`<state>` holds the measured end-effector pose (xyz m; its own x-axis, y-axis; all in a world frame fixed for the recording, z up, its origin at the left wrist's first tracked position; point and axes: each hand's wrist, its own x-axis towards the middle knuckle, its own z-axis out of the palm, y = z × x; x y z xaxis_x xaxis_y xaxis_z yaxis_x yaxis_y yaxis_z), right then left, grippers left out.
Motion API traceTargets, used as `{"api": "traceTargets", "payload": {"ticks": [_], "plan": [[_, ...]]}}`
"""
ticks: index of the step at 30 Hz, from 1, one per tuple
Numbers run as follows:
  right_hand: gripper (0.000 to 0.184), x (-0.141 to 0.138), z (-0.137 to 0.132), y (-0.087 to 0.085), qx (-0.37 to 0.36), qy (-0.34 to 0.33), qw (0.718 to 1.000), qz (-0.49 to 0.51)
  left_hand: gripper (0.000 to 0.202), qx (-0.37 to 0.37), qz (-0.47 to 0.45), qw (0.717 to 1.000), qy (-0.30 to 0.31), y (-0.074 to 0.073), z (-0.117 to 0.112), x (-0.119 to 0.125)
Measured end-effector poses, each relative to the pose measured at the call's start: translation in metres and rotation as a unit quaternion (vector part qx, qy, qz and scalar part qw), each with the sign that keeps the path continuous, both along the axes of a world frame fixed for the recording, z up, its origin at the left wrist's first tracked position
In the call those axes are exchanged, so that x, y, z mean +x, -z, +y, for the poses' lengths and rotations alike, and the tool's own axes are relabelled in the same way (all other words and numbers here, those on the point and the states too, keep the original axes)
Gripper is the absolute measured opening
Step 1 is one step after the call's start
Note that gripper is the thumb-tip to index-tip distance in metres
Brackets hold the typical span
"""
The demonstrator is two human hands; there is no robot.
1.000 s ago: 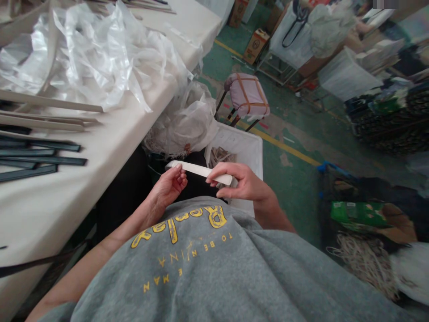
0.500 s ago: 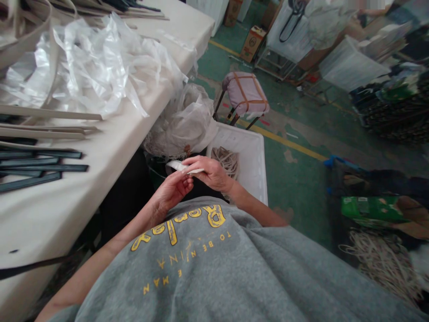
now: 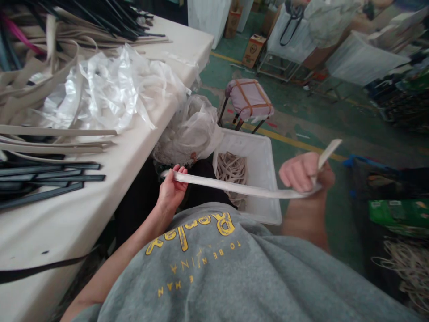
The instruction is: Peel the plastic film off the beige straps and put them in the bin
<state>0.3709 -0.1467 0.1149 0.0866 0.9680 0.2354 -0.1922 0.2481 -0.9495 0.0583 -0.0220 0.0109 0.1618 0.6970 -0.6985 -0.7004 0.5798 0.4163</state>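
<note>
A long pale strip [image 3: 234,187] stretches between my two hands in front of my grey shirt. My left hand [image 3: 171,190] pinches its left end beside the table's edge. Off to the right, my right hand [image 3: 301,172] is closed in a fist round the strip, whose free end [image 3: 329,148] sticks up past the knuckles. Below the strip stands a white plastic bin [image 3: 264,179] with a heap of similar pale strips [image 3: 231,170] in it.
A white table [image 3: 110,179] on the left carries dark strips [image 3: 50,176], beige strips [image 3: 56,132] and crumpled clear plastic [image 3: 114,89]. A plastic bag [image 3: 191,127] hangs at its edge. A padded stool [image 3: 248,99], boxes and racks stand on the green floor beyond.
My right hand slid out to the right along the strip, drawing it to full length between both hands. The left hand stayed at the strip's left end. The view shifted slightly.
</note>
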Motion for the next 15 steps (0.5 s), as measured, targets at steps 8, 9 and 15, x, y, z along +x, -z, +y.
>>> {"api": "traceTargets", "payload": {"ticks": [8,9,15], "plan": [[0.024,-0.063,0.084,0.048,-0.159,-0.057,0.981,0.094,0.036,0.232,0.067,0.915,0.323,0.012,-0.037,0.001],[0.021,-0.072,0.095,0.056,-0.179,-0.093,0.973,0.116,0.038,0.254,0.077,0.899,0.349,0.013,-0.039,0.0],[0.018,-0.103,0.147,0.075,-0.217,-0.184,0.929,0.236,0.043,0.306,0.107,0.834,0.446,0.01,-0.038,-0.005]]}}
